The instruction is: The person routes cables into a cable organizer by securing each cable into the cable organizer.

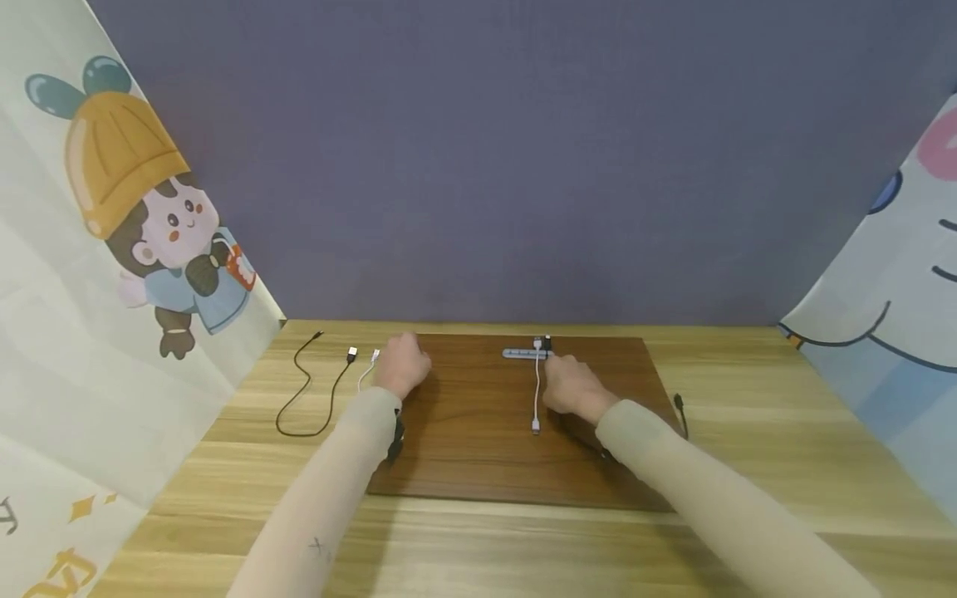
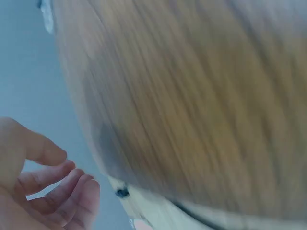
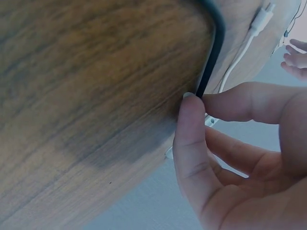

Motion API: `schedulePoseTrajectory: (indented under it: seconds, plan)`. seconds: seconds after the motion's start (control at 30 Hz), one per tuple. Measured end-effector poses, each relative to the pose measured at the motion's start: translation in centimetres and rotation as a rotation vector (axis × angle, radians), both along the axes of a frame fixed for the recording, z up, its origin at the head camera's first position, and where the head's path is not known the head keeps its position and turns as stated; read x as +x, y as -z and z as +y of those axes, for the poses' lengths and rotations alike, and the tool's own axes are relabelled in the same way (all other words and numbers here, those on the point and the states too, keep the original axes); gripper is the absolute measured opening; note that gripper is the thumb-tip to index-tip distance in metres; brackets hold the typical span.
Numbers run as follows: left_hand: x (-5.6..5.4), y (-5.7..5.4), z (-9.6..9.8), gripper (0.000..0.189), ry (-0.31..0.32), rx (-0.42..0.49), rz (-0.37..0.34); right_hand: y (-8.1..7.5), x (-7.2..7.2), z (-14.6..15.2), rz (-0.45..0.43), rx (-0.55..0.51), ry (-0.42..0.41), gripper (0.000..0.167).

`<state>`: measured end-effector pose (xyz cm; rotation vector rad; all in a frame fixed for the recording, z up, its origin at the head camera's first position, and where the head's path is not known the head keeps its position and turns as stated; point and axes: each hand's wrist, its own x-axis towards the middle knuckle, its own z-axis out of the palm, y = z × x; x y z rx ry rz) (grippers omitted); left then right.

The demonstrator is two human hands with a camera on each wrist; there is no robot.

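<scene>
Right hand (image 1: 574, 386) has thumb and index finger closed in a pinch on a thin black cable (image 3: 219, 36), no gap beyond the cable's thickness; other fingers bent, nothing else seen in them. Key relation: pale slotted strip (image 1: 517, 353) lies left to right near the far edge of the brown board (image 1: 463, 448) on the tabletop (image 1: 568, 548). Pinch is just beside the strip's right end, on the near side. Held cable runs back from the fingers toward the person and off to the right, so roughly crosswise to the strip; partly hidden under the right forearm. A black plug (image 1: 547, 342) sits just past the strip's right part; looks like the same cable's end, but the hand covers the link. White cable (image 1: 536, 390) crosses the strip just left of that plug, long axis near to far. Right hand is clearly nearer the strip; left hand (image 1: 404, 365) is well apart, over the board's left edge, fingers loosely curled, nothing visible in them. Can't tell if it touches the second white cable (image 1: 365, 377) beside it.
</scene>
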<state>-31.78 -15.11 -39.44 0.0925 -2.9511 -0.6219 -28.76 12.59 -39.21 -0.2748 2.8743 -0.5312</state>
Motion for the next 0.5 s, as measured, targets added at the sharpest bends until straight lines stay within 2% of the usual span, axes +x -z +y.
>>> schedulePoseTrajectory:
  seconds: [0.13,0.23,0.4,0.5]
  plan:
    - [-0.6,-0.1,-0.7,0.024,-0.026,-0.069,-0.036,-0.2,0.2,0.0,-0.002,0.013,0.003,0.015]
    - [-1.1,0.0,-1.2,0.032,-0.024,-0.075,-0.071,-0.3,0.4,-0.1,-0.005,0.012,-0.002,0.014]
    - [-1.8,0.2,-2.1,0.051,0.024,-0.071,-0.105,-0.4,0.6,-0.2,-0.018,0.011,0.003,0.018]
    - [-2.0,0.2,-2.6,0.052,0.051,-0.070,-0.135,-0.3,0.7,-0.2,-0.019,0.004,0.004,0.022]
